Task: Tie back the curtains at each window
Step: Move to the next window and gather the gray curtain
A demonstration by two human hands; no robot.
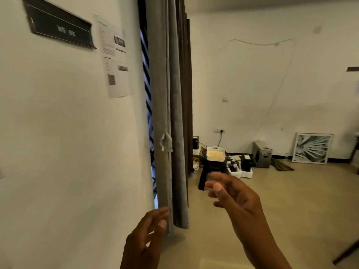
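- My left hand [144,235] is up at the bottom of the view, fingers loosely spread and holding nothing, fingertips just beside the lower edge of the grey curtain [165,113].
- My right hand [235,195] is out in front, farther from the wall, fingers relaxed and a little blurred; it looks empty too, though the blur stops me being sure of the fingertips.
- The curtain hangs gathered at the wall's edge, beside the dark window opening [146,78], with darker brown folds [185,113] behind it toward the room.
- Its long axis runs straight up and down, top out of view above, hem just above the floor near my left hand. The folds face into the room.
- A pale scrap of fabric [166,143] sits partway down the grey panel. I judge that is the tie-back, or a tag; too small to say.
- As I read it, the step is the reach: neither hand has cloth yet.
- To do it well I would sweep the left hand round the grey panel from the wall side, bring the right in from the room side to bunch all the folds together, brown ones included, and gather at the height of that scrap, not down at the hem.
- Risk: catching only the front folds and leaving the back ones loose.
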